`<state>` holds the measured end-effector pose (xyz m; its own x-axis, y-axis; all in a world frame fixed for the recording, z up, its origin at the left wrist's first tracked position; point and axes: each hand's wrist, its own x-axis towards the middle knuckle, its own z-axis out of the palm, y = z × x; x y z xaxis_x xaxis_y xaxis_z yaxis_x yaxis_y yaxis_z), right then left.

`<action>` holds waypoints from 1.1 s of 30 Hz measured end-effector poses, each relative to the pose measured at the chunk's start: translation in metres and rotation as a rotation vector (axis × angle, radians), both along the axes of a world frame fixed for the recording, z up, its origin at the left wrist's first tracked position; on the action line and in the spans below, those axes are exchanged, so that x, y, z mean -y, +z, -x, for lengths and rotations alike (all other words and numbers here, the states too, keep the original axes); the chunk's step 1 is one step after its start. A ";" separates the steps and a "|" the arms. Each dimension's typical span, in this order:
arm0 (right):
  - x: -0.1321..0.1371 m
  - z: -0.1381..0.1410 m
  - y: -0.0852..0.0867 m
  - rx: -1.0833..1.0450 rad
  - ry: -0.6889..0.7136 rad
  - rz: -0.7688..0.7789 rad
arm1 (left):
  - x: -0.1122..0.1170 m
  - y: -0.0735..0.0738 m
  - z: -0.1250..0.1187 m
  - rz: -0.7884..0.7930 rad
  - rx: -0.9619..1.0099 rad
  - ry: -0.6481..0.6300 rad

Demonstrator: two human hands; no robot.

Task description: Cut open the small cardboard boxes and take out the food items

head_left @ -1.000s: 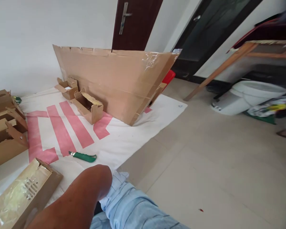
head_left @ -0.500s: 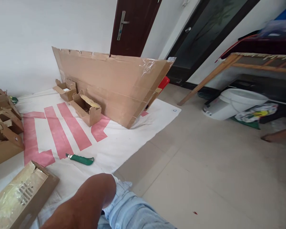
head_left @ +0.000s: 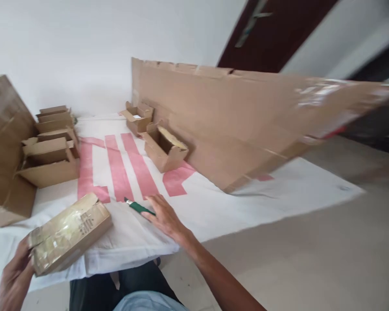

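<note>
At the left front, my left hand [head_left: 15, 273] grips the near end of a closed, taped cardboard box [head_left: 69, 233], which rests on the white cloth. My right hand [head_left: 165, 218] is at the back end of a green utility knife [head_left: 139, 207], thumb and fingers around its handle. The knife's blade end points away to the left, by the printed pink stripes. My fingers partly cover the rear of the handle.
Several open cardboard boxes [head_left: 52, 162] stand at the left beside a larger carton [head_left: 6, 151]. Two open small boxes [head_left: 165, 149] sit before a big upright cardboard sheet [head_left: 220, 116]. The white cloth [head_left: 220, 216] covers the surface; tiled floor [head_left: 278, 259] lies to the right.
My view has swung left. My right hand has come to the utility knife, and my left hand now shows on the taped box. The knife lies in about the same place.
</note>
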<state>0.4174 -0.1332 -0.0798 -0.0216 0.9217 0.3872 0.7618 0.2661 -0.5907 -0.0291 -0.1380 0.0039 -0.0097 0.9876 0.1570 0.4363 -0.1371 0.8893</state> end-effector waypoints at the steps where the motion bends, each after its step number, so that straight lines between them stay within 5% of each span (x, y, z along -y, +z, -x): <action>1: 0.004 -0.006 -0.017 0.023 -0.010 0.041 | 0.002 -0.002 0.000 0.029 0.036 0.023; 6: 0.017 -0.010 -0.064 0.132 -0.025 0.111 | 0.014 -0.005 -0.004 0.082 0.147 -0.007; 13: 0.022 -0.003 -0.062 0.092 -0.036 0.129 | 0.025 -0.003 -0.010 0.081 0.113 -0.002; 19: 0.021 0.019 -0.014 -0.301 -0.025 0.271 | 0.030 0.002 -0.014 0.083 0.104 -0.016; 25: 0.014 0.056 0.058 -0.341 0.354 0.284 | 0.037 -0.002 -0.013 0.093 0.059 -0.029; 33: -0.003 0.078 0.099 -0.308 0.552 0.328 | 0.042 -0.003 -0.017 0.080 0.052 -0.034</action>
